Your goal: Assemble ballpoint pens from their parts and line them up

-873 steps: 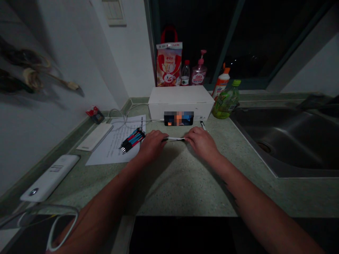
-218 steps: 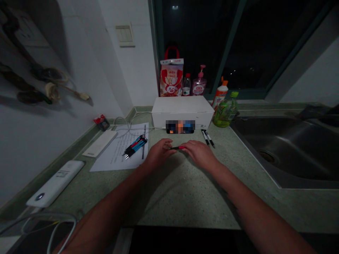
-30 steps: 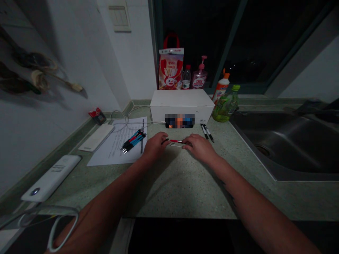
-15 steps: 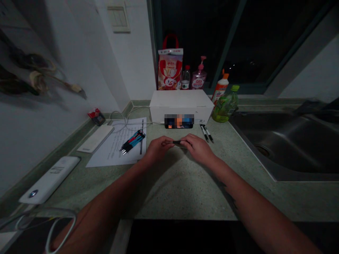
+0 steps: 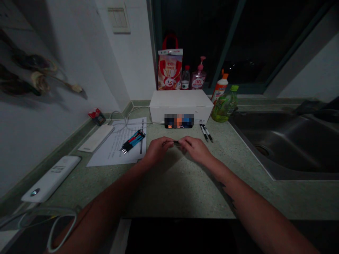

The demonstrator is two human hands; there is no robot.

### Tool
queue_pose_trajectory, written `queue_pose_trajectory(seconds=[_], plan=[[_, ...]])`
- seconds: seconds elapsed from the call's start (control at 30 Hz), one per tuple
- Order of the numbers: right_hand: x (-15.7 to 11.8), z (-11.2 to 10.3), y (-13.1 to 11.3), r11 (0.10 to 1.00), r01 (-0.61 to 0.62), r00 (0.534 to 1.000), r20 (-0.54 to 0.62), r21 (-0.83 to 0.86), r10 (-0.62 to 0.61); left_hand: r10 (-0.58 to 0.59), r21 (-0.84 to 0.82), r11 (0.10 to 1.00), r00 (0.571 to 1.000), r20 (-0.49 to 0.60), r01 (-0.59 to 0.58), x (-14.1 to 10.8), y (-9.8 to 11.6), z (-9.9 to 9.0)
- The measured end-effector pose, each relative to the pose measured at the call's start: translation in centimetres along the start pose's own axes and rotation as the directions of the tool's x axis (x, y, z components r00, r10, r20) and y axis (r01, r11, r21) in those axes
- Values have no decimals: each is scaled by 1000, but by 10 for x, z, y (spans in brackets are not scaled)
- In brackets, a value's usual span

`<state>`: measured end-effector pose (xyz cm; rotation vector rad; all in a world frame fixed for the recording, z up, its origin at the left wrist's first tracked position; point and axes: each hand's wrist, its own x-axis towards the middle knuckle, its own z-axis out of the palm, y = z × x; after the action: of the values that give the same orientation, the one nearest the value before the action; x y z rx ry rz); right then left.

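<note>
Over the counter, my left hand (image 5: pixel 158 149) and my right hand (image 5: pixel 196 148) face each other, with fingers pinched on a slim dark pen (image 5: pixel 176 142). Only a short stretch of it shows between the fingertips; both ends are hidden. A thin pale line lies just below it, too small to make out. To the right, two black-and-white pens (image 5: pixel 206 133) lie side by side. A bundle of several blue, red and black pens (image 5: pixel 133 141) rests on a printed paper sheet (image 5: pixel 106 155) left of my hands.
A phone (image 5: pixel 179 122) with a cable leans against a white box (image 5: pixel 182 98). Behind are a red bag (image 5: pixel 170 70) and bottles; a green bottle (image 5: pixel 225 106) stands beside the sink (image 5: pixel 291 141). Leftward lie a white power bank (image 5: pixel 53 178) and a flat white box (image 5: pixel 96 138).
My right hand has shifted slightly left toward my left hand, and its fingers have changed position. Less of the pen shows between the hands.
</note>
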<state>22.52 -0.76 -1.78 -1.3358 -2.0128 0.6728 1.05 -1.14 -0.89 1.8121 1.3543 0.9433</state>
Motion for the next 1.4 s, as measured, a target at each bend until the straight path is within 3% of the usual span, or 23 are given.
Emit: queue_pose_trajectory(seconds=[0.17, 0.3, 0.4, 0.5, 0.67, 0.73, 0.87, 0.97, 1.13, 1.4], plan=[[1, 4, 2, 990, 18, 998, -57, 141, -10, -17, 19, 1000, 1000, 6, 17, 1, 1, 3], [2, 8, 3, 971, -8, 999, -37, 240, 17, -21, 20, 1000, 1000, 15, 20, 1, 1, 4], [2, 10, 2, 958, 4, 998, -63, 286, 15, -2, 19, 1000, 1000, 11, 2, 0, 1, 4], [2, 13, 3, 948, -32, 999, 12, 316, 30, 10, 17, 1000, 1000, 10, -10, 0, 0, 4], [3, 16, 5, 948, -24, 999, -21, 316, 32, 5, -7, 1000, 1000, -3, -5, -1, -3, 7], [3, 14, 5, 959, -25, 1000, -6, 284, 27, -5, -13, 1000, 1000, -3, 5, 0, -4, 8], [3, 8, 4, 986, 83, 989, -132, 143, -64, -55, 15, 998, 998, -15, 55, 2, -5, 4], [1, 5, 3, 995, 79, 997, -29, 63, -77, -78, 168, 982, 996, -41, 84, 5, -6, -6], [-4, 6, -3, 987, 120, 983, 149, -107, -103, -23, 476, 879, 1000, 4, 18, 5, -13, -17], [-5, 1, -7, 958, 151, 969, 229, -245, -94, -115, 585, 810, 988, 101, 34, 5, -14, -15]])
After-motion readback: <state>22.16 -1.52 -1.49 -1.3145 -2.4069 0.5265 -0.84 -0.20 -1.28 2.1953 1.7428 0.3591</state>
